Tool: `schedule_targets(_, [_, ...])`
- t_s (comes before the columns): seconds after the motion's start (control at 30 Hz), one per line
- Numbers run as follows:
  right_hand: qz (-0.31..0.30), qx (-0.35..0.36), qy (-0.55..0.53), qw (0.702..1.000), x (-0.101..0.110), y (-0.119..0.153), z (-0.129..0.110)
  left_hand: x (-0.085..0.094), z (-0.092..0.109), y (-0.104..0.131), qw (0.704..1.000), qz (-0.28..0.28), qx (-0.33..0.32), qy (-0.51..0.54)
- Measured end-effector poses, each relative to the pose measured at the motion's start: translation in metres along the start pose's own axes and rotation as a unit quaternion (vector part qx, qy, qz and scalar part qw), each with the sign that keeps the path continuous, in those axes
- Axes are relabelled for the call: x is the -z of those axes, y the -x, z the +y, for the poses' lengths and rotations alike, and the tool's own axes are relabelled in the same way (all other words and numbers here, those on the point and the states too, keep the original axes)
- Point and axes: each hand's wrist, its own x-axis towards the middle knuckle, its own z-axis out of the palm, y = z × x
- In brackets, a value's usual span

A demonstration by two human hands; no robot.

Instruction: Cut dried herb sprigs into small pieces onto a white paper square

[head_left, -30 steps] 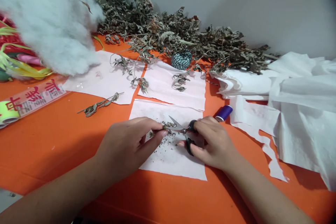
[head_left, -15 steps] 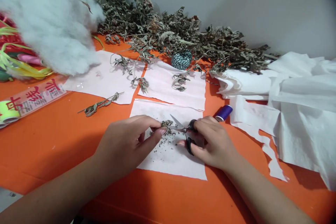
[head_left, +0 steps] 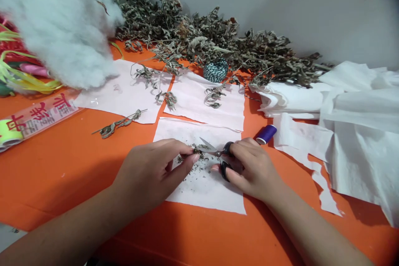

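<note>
My left hand point(head_left: 156, 168) pinches a small piece of dried leaf point(head_left: 197, 151) between thumb and fingers, low over a white cloth square point(head_left: 212, 197). In my right hand point(head_left: 251, 168) is a pair of scissors point(head_left: 219, 153) with black handles, its blades parted and pointing left at the leaf. Thumb and fingers sit in the handle loops. Dark leaf crumbs point(head_left: 190, 174) lie scattered on the cloth below the blades. Part of the leaf is hidden by my left fingertips.
Dried plant stalks point(head_left: 199, 35) are heaped along the wall, with a ball of twine point(head_left: 215, 70) before them. White fluffy stuffing point(head_left: 68, 33) stands at the left. A purple thread spool point(head_left: 266, 134) and white cloth sheets point(head_left: 361, 149) lie at the right on the orange table point(head_left: 77, 166).
Less leaf shows beyond my left fingertips, and that hand has shifted slightly right. The scissors have moved a little left, their blades still parted.
</note>
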Motion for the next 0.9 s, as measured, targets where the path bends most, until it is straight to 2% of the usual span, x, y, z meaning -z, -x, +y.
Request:
schedule_targets(0.5, [0.02, 0.005, 0.01, 1.0, 0.0, 0.0012, 0.0028, 0.0016, -0.0004, -0.0032, 1.0, 0.003, 0.011, -0.004])
schedule_targets(0.9, [0.0, -0.001, -0.004, 1.0, -0.0002, 0.0005, -0.0005, 0.0002, -0.0002, -0.0009, 1.0, 0.006, -0.003, 0.0])
